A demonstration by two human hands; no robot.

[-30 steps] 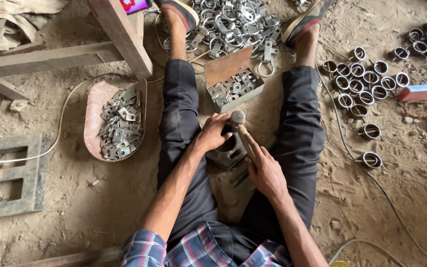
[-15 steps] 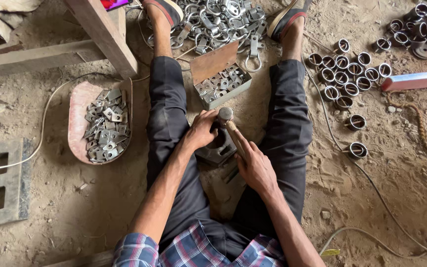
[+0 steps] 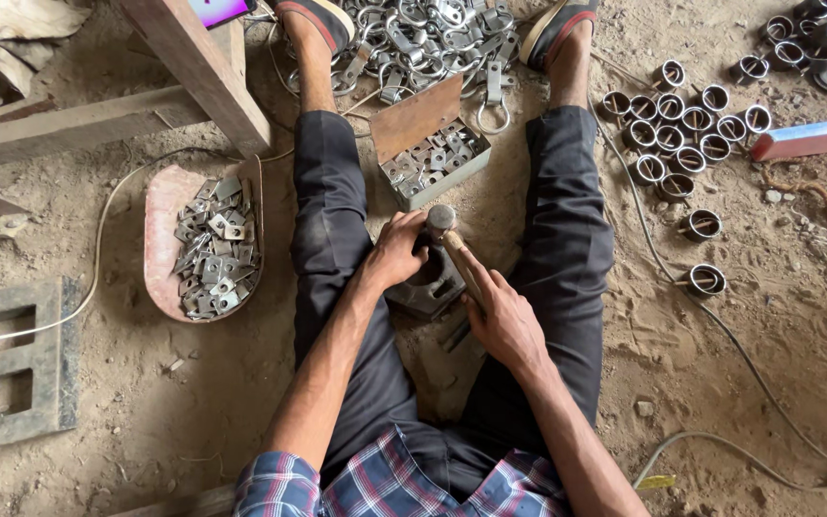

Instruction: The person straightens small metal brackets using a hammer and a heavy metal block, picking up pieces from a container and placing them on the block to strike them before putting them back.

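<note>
The person sat on the dirt floor with legs spread, and between the thighs stood a dark, blocky iron anvil piece (image 3: 430,285). The right hand (image 3: 502,316) was closed around the wooden handle of a steel-headed hammer (image 3: 442,222), whose head sat just above the block. The left hand (image 3: 396,249) was curled, fingertips pressed down on the block's top beside the hammer head (whatever small part it pinched was hidden, so I cannot tell if it held anything).

Just beyond the block lay an open rusty metal box (image 3: 430,144) of small grey stamped plates. To the person's left, a worn pinkish oval tray (image 3: 158,230) held more flat metal plates. Near the feet spread a heap of shiny metal clamps (image 3: 413,33), and to the right, short metal rings (image 3: 677,129) lay in rows on the sandy ground.
</note>
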